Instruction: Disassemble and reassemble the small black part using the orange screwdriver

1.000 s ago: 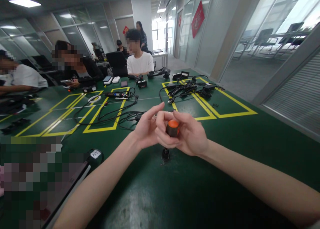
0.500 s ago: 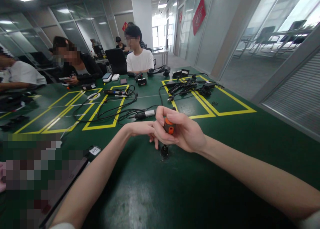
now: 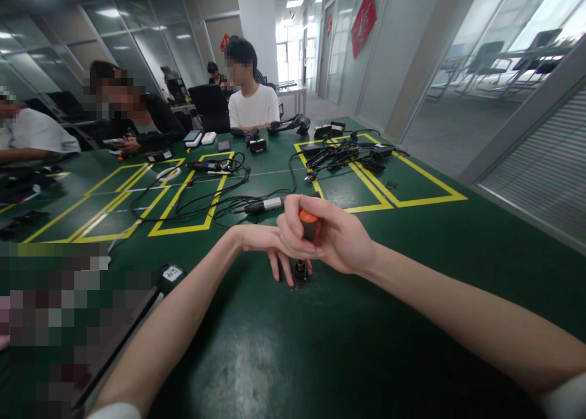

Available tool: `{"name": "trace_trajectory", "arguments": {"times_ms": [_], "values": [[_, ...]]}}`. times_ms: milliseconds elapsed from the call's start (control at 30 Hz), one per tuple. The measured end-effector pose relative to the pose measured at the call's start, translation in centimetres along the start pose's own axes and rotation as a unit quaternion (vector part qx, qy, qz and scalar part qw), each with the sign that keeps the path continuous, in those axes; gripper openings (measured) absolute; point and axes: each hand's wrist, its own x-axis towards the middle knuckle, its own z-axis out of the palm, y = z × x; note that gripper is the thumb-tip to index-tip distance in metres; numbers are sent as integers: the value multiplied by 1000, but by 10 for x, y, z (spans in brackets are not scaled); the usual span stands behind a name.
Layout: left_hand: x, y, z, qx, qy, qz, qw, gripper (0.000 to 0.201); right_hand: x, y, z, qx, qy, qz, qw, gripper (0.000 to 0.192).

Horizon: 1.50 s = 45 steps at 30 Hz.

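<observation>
The big green table (image 3: 412,272) fills the room in front, marked with yellow tape rectangles (image 3: 183,205). At about ten and eleven o'clock from the hands, three people sit along its far edge, one in a white T-shirt (image 3: 253,106). A loose tangle of black cables (image 3: 206,196) lies at eleven o'clock, and a second pile of cables and adapters (image 3: 348,156) at one o'clock, well apart from the hands. Near the middle of the table the right hand (image 3: 339,242) is clenched around a screwdriver with an orange-capped handle (image 3: 310,222), held roughly upright over a small black part (image 3: 300,273) that sits on the table surface. The left hand (image 3: 265,243) comes in from nine o'clock, fingers pointing down to the table just beside that black part; whether they pinch it I cannot tell
</observation>
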Motion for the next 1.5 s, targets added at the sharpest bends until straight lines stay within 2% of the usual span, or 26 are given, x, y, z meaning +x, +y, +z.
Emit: {"name": "trace_trajectory", "arguments": {"times_ms": [133, 233, 367, 500, 600, 800, 933, 1067, 1300, 1400, 1500], "values": [[2, 1, 1, -22, -34, -8, 999, 29, 0, -1, -1, -9, -11, 17, 1000, 55], [2, 5, 5, -33, -8, -12, 999, 30, -2, -2, 1, -15, -18, 12, 1000, 43], [2, 11, 11, -53, 10, -35, 998, 29, -2, -3, 2, -27, 9, 0, 1000, 28], [4, 12, 10, -79, -28, -40, 996, 28, -2, -3, 1, -43, 7, 5, 999, 39], [7, 8, 10, -90, -10, -31, 995, 30, -3, -4, 2, -34, -7, 16, 999, 46], [12, 6, 12, -90, 16, -68, 993, 28, -7, -8, 5, -28, -9, 14, 999, 24], [13, 4, 13, -99, 33, -58, 993, 27, -5, -7, 4, -34, -7, 7, 999, 34], [15, -7, 9, -107, 9, -29, 994, 30, -4, -8, 3, -25, -9, 32, 999, 47], [20, -18, -1, -66, -50, -7, 997, 32, -6, -13, 1, -27, 3, 21, 999, 23], [23, -19, -4, -68, -71, 6, 995, 28, -5, -14, 2, -43, 3, 22, 999, 30], [24, -18, -4, -82, -62, -5, 995, 24, -5, -16, 3, -50, 0, 35, 998, 42]]}}
